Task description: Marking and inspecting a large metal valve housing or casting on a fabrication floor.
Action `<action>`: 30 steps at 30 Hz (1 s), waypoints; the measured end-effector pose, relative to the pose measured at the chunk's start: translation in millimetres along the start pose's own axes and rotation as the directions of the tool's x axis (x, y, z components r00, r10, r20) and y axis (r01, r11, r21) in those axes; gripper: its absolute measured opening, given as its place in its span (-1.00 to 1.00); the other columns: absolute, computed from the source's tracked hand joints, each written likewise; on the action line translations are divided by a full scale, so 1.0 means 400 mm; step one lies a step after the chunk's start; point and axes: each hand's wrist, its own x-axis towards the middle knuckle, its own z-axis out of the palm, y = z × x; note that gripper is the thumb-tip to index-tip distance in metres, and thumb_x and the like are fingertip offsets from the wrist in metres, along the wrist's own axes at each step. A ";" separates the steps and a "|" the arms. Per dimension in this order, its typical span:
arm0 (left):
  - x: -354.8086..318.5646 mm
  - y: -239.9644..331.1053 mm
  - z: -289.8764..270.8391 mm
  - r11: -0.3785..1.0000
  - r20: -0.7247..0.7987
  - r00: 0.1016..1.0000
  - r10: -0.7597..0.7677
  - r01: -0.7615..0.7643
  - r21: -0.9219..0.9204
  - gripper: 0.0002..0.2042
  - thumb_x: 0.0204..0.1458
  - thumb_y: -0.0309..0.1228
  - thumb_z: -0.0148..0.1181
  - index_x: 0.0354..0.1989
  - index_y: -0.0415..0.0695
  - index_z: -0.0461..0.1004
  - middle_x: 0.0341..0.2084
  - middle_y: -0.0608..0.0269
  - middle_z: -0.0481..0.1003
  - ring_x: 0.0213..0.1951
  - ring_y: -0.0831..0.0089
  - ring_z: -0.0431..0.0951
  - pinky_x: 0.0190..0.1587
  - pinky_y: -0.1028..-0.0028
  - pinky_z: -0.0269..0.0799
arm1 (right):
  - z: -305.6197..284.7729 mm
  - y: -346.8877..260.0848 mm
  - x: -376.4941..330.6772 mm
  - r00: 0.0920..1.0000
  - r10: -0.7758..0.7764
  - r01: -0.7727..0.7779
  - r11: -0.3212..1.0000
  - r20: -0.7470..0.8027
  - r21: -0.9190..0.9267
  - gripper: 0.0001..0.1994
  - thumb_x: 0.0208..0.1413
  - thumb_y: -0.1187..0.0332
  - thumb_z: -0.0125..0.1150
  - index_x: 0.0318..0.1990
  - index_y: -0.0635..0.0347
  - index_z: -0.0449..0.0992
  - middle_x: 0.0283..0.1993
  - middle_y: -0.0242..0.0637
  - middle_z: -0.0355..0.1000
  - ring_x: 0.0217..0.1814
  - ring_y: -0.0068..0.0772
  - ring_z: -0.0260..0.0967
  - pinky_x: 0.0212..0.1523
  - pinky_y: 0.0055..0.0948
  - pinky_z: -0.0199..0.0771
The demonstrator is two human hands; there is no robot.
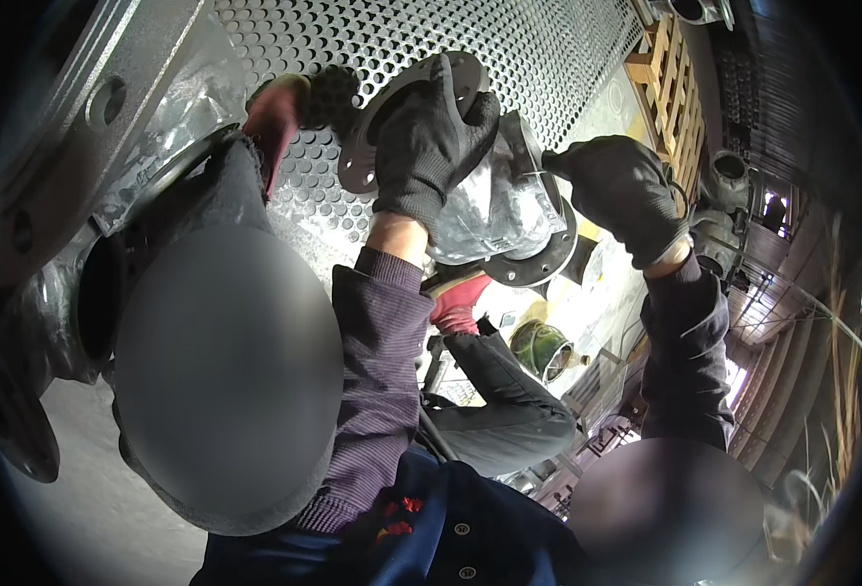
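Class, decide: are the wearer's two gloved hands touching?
Apart: the head view shows the grey metal fitting visible between the left hand and the right hand.

The flanged pipe (501,210) is glossy metal, the pallet (686,98) wood.

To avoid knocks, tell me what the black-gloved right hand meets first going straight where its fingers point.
The black-gloved right hand would probably meet the grey, rounded metal pipe fitting first, just to its left; depth is unclear.
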 end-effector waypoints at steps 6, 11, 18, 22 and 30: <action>0.011 0.026 -0.023 1.000 0.044 0.999 -0.017 0.016 0.020 -0.25 0.04 0.13 0.04 0.27 -0.17 0.14 -0.27 -0.16 0.52 -0.32 0.04 0.59 -0.32 0.19 0.53 | 0.030 0.002 -0.038 0.917 -0.115 0.077 0.991 -0.381 -0.112 -0.92 -0.07 0.36 0.15 -0.38 0.00 0.51 -0.44 -0.38 0.45 -0.34 -0.30 0.43 -0.29 -0.33 0.42; 0.016 0.071 -0.059 0.992 0.183 0.976 -0.115 0.123 -0.032 -0.26 0.06 0.07 0.11 0.28 -0.23 0.12 0.08 -0.15 0.38 0.07 0.01 0.45 0.11 0.26 0.38 | 0.009 0.024 -0.095 0.983 -0.073 0.062 0.996 -0.169 -0.068 -0.79 0.02 0.42 0.10 -0.20 -0.07 0.58 -0.48 -0.41 0.42 -0.38 -0.31 0.41 -0.35 -0.26 0.41; 0.008 0.031 -0.031 1.000 0.074 0.997 0.016 -0.014 -0.028 -0.23 0.02 0.10 0.08 0.28 -0.21 0.13 -0.05 -0.17 0.46 -0.09 0.01 0.55 -0.11 0.22 0.52 | -0.025 0.019 -0.077 0.986 0.166 -0.157 0.967 -0.030 0.202 -0.60 -0.04 0.46 0.18 0.02 -0.04 0.52 -0.30 -0.21 0.52 -0.31 -0.20 0.50 -0.29 -0.29 0.50; 0.006 0.033 -0.041 0.999 0.079 0.996 -0.038 0.040 -0.019 -0.26 0.03 0.05 0.11 0.26 -0.23 0.15 -0.04 -0.21 0.45 -0.07 -0.03 0.53 -0.04 0.20 0.48 | 0.065 0.000 -0.101 0.922 0.378 -0.246 0.742 -0.086 0.623 -0.64 0.08 0.46 0.10 0.06 0.00 0.51 -0.29 -0.20 0.51 -0.30 -0.19 0.49 -0.28 -0.36 0.49; 0.022 0.070 -0.046 0.986 0.296 0.943 -0.154 0.165 -0.012 -0.21 0.05 0.09 0.05 0.35 -0.16 0.00 -0.09 -0.24 0.47 -0.15 -0.10 0.55 -0.14 0.20 0.50 | 0.314 -0.234 -0.318 0.663 0.746 -0.207 0.095 0.068 0.974 -0.65 0.29 0.43 -0.12 0.19 0.13 0.40 -0.31 -0.30 0.51 -0.51 -0.63 0.34 -0.42 -0.57 0.43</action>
